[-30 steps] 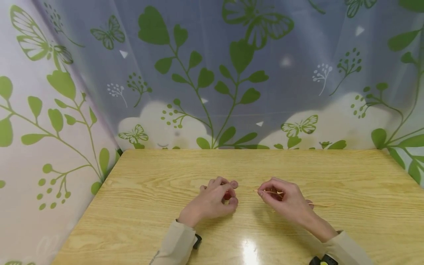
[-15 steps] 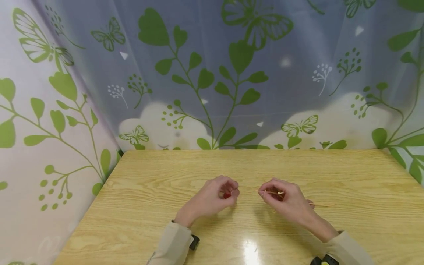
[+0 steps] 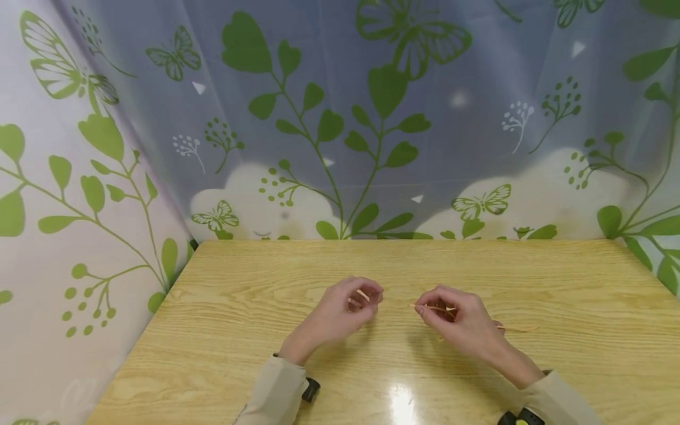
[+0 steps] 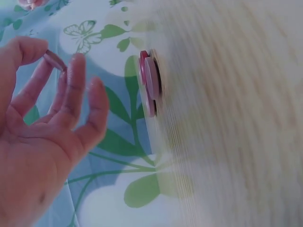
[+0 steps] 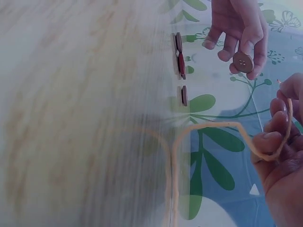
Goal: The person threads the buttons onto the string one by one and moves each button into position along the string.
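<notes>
My left hand [image 3: 337,310] pinches a brown button [image 5: 243,62] between thumb and fingertip, raised above the table. Its holes face the right wrist camera; in the left wrist view the button [image 4: 55,60] appears nearly edge-on. Opposite, my right hand [image 3: 459,319] pinches one end of an orange-yellow cord [image 5: 213,125]. The tip sticks out beyond the fingers, and the cord runs across the palm and down to the table. Below the left hand lie several buttons, a red button [image 5: 181,65] among them. Button and cord tip are apart.
The wood-grain table [image 3: 265,265] meets a leaf-and-butterfly curtain [image 3: 329,118] at its back edge. The cord's tail [image 3: 520,329] trails right of the right wrist, beside a small pinkish-brown thing [image 3: 498,324], partly hidden by the hand.
The left hand has taken a brown button from beside the red one, lifted it and turned it. The right hand has stayed nearly still with the cord.
</notes>
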`<control>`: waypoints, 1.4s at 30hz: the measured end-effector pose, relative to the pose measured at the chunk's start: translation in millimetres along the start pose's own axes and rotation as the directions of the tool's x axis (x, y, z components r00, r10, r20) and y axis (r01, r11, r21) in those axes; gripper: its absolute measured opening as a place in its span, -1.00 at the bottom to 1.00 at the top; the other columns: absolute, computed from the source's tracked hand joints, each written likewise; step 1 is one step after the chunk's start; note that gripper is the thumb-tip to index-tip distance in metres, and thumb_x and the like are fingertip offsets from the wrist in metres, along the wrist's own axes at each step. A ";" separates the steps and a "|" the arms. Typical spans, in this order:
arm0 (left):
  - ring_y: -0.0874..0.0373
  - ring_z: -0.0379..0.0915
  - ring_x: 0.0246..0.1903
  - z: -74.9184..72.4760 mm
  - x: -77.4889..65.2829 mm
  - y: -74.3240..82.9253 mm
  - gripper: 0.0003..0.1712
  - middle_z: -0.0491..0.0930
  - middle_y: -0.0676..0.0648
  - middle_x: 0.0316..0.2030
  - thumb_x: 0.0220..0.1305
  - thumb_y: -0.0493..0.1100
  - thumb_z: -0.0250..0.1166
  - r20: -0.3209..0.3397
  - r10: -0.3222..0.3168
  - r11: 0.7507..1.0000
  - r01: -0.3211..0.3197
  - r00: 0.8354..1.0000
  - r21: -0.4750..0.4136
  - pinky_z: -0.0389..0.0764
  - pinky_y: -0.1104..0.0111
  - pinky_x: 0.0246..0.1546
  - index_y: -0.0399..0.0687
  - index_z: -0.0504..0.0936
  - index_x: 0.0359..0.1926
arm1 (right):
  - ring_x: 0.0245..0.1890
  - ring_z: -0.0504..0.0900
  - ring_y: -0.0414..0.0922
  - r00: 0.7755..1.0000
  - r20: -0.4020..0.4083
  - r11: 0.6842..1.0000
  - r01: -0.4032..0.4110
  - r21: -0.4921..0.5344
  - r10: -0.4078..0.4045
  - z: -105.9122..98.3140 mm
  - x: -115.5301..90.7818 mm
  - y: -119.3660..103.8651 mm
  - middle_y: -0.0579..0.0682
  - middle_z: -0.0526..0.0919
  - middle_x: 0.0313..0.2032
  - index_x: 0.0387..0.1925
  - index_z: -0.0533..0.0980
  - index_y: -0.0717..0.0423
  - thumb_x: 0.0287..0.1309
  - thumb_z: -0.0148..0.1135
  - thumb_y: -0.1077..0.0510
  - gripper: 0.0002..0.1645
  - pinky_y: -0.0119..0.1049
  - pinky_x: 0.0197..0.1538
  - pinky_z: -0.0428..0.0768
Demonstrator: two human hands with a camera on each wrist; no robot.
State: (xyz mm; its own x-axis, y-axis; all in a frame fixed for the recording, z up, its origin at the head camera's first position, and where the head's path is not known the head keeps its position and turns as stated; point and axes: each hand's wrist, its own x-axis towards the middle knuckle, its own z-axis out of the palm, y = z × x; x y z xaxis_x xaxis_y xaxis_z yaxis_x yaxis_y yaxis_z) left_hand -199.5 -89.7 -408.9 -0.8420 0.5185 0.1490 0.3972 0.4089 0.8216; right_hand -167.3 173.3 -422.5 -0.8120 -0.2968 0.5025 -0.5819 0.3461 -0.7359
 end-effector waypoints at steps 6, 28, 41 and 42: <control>0.19 0.67 -0.09 0.4 -1.3 0.9 -0.71 0.60 -0.02 0.02 0.38 -0.24 0.28 -0.042 -0.022 0.995 0.018 0.999 -0.097 0.70 0.44 -0.13 -0.05 0.63 0.10 | -0.46 0.61 -0.38 1.000 0.007 1.000 -0.021 0.010 0.021 -0.7 1.7 -1.3 0.00 0.71 -0.37 -0.25 0.67 0.01 0.25 0.33 0.38 -0.80 -0.42 -0.46 0.66; 0.18 0.66 -0.03 7.9 -4.2 8.8 -0.66 0.65 -0.19 0.05 0.35 -0.29 0.31 -0.087 0.018 0.979 -0.035 0.996 -0.203 0.66 0.40 -0.07 0.02 0.61 0.11 | -0.66 0.29 -0.47 0.999 -0.032 0.999 0.029 0.020 -0.028 2.4 7.5 -15.9 -0.15 0.48 -0.66 -0.24 0.68 0.00 0.21 0.36 0.40 -0.77 -0.49 -0.63 0.35; 0.16 0.65 -0.02 15.7 -4.1 16.1 -0.67 0.64 -0.21 0.06 0.34 -0.29 0.30 -0.074 0.003 0.952 -0.025 0.997 -0.304 0.68 0.40 -0.12 -0.08 0.59 0.11 | -0.69 0.16 -0.48 0.994 -0.051 0.995 0.093 -0.029 -0.094 4.5 9.7 -18.3 -0.17 0.29 -0.75 -0.23 0.70 -0.02 0.14 0.40 0.42 -0.72 -0.53 -0.63 0.25; 0.16 0.65 -0.02 16.0 -4.2 16.5 -0.67 0.64 -0.21 0.06 0.34 -0.29 0.30 -0.072 0.001 0.951 -0.024 0.997 -0.309 0.68 0.40 -0.12 -0.07 0.59 0.11 | -0.69 0.15 -0.48 0.994 -0.050 0.995 0.091 -0.033 -0.093 4.6 9.9 -18.8 -0.17 0.28 -0.76 -0.24 0.70 -0.03 0.15 0.40 0.41 -0.72 -0.53 -0.63 0.25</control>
State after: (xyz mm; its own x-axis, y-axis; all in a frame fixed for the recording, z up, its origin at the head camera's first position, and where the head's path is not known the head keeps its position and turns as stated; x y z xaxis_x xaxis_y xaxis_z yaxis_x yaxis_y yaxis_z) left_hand -183.6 -73.1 -404.9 -0.8656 0.4636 0.1893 0.2848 0.1447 0.9476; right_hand -164.1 159.8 -405.7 -0.7558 -0.2830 0.5905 -0.6547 0.3471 -0.6715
